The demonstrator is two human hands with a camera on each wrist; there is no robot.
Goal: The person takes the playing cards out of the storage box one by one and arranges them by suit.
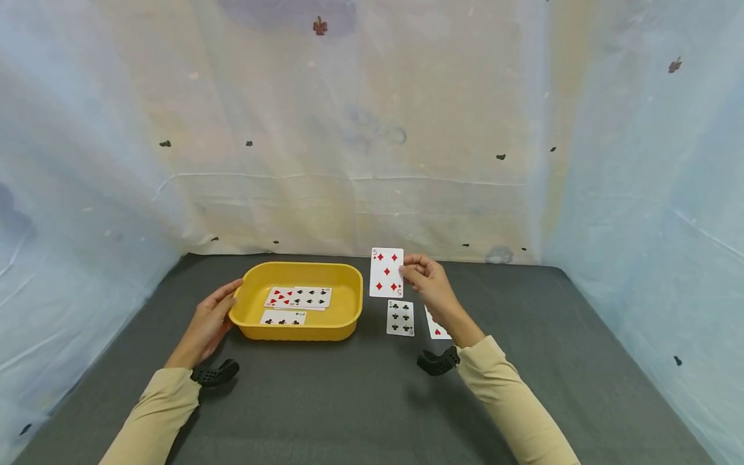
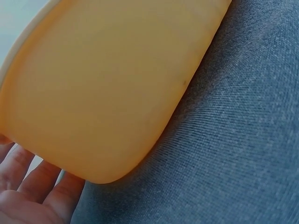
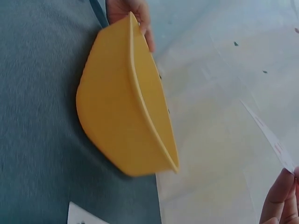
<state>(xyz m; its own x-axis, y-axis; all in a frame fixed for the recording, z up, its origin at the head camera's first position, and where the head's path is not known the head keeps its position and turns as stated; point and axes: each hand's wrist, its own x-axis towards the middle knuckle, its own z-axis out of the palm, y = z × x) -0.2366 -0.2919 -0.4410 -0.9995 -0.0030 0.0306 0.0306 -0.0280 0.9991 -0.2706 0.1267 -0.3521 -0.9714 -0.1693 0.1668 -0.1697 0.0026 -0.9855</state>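
Observation:
My right hand (image 1: 427, 284) pinches a five of diamonds playing card (image 1: 386, 272) by its right edge, thumb in front. The card stands upright above the table, to the right of a yellow tub (image 1: 299, 332). My left hand (image 1: 209, 323) holds the tub's left end at the rim; in the left wrist view its fingers (image 2: 39, 179) lie along the end wall. Inside the tub, a hearts card (image 1: 279, 297) is partly covered by a black-suit card (image 1: 312, 297). Another black-suit card (image 1: 283, 317) lies nearer the front wall, partly hidden by it.
On the dark grey table (image 1: 325, 400), a six of clubs (image 1: 400, 318) lies below the held card. A hearts card (image 1: 436, 326) beside it is partly hidden by my right wrist. A pale patterned sheet (image 1: 360, 129) hangs behind the table and along both sides.

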